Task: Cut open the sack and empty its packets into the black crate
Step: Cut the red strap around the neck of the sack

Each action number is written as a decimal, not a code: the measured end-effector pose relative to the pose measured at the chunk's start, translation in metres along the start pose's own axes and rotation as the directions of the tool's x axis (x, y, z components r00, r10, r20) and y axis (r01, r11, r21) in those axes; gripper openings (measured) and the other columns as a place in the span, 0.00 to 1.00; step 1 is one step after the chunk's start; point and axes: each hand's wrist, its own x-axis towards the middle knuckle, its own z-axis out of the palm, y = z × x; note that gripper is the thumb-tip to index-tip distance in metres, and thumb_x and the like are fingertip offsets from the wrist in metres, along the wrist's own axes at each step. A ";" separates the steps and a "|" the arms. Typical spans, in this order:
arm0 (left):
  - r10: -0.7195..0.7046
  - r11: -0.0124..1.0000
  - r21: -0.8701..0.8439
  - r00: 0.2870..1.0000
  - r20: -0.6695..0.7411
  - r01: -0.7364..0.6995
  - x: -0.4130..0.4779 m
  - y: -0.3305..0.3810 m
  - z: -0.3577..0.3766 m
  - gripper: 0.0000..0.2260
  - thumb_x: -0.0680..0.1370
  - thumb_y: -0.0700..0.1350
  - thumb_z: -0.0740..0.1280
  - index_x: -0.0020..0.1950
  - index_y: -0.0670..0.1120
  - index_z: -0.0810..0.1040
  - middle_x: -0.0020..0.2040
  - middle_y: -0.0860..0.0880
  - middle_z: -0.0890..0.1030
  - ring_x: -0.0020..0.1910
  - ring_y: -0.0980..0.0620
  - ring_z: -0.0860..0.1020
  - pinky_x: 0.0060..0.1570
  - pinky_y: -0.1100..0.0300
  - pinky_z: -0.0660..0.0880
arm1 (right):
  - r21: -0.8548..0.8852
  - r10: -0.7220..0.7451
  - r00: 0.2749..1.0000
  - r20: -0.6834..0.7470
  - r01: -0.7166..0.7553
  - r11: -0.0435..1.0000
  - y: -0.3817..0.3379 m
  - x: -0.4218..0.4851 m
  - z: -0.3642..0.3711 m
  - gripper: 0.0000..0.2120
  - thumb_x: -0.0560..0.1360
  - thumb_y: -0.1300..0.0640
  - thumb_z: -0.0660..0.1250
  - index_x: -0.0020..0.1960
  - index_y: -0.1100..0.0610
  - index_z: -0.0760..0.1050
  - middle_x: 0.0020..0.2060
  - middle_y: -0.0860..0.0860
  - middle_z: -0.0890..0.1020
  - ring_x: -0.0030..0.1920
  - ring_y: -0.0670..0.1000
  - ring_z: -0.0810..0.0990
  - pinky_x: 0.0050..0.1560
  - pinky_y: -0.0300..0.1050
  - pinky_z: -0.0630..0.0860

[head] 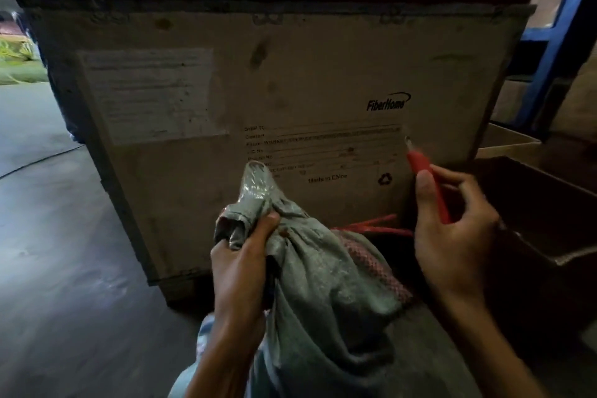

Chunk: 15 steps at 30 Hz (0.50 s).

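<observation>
A grey-green woven sack point(326, 294) stands upright in front of me, its neck bunched and twisted. My left hand point(240, 263) grips the gathered neck just below the top. A red cord point(374, 226) sticks out to the right of the neck, beside a red mesh patch on the sack. My right hand point(452, 226) is raised to the right of the sack and holds a red-handled cutter point(426, 181), blade end pointing up and left, apart from the sack. The dark crate point(546, 213) sits on the floor at the right, its inside in shadow.
A big wooden shipping crate point(258, 81) with printed labels stands right behind the sack. Blue shelving point(549, 42) with cardboard boxes rises at the right. An open cardboard box point(507, 142) lies behind the dark crate. Bare concrete floor point(48, 203) stretches to the left.
</observation>
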 end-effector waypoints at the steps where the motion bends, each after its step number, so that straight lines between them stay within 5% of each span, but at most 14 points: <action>1: 0.004 1.000 0.020 0.999 0.041 -0.005 0.001 0.004 0.000 0.09 0.75 0.48 0.74 0.52 0.45 0.85 0.47 0.46 0.89 0.48 0.48 0.88 0.52 0.50 0.83 | 0.009 0.039 0.998 0.046 -0.040 0.999 0.001 -0.004 -0.001 0.16 0.78 0.44 0.65 0.58 0.53 0.78 0.46 0.39 0.79 0.44 0.28 0.78 0.43 0.30 0.77; 8: -0.009 0.993 0.113 0.982 0.188 -0.012 0.004 0.016 -0.006 0.13 0.70 0.47 0.77 0.52 0.45 0.85 0.47 0.45 0.89 0.47 0.47 0.88 0.53 0.48 0.83 | 0.154 0.068 0.948 0.310 -0.121 0.981 -0.003 -0.037 0.011 0.08 0.77 0.47 0.68 0.53 0.48 0.82 0.44 0.42 0.85 0.45 0.38 0.83 0.39 0.30 0.78; 12: -0.020 0.998 0.064 0.966 0.257 0.004 0.002 0.012 -0.004 0.15 0.65 0.44 0.77 0.50 0.41 0.85 0.46 0.40 0.89 0.41 0.47 0.88 0.40 0.56 0.85 | 0.246 0.135 0.921 0.366 -0.236 0.940 -0.011 -0.034 0.010 0.12 0.73 0.41 0.68 0.51 0.45 0.83 0.43 0.45 0.85 0.42 0.44 0.83 0.40 0.40 0.82; 15: -0.041 0.998 0.063 0.925 0.377 0.018 0.000 0.007 -0.004 0.13 0.69 0.45 0.78 0.52 0.43 0.86 0.50 0.41 0.88 0.46 0.47 0.88 0.43 0.56 0.85 | 0.307 0.187 0.857 0.480 -0.364 0.879 -0.015 -0.035 0.009 0.17 0.67 0.45 0.74 0.53 0.50 0.83 0.44 0.51 0.86 0.43 0.49 0.87 0.38 0.40 0.83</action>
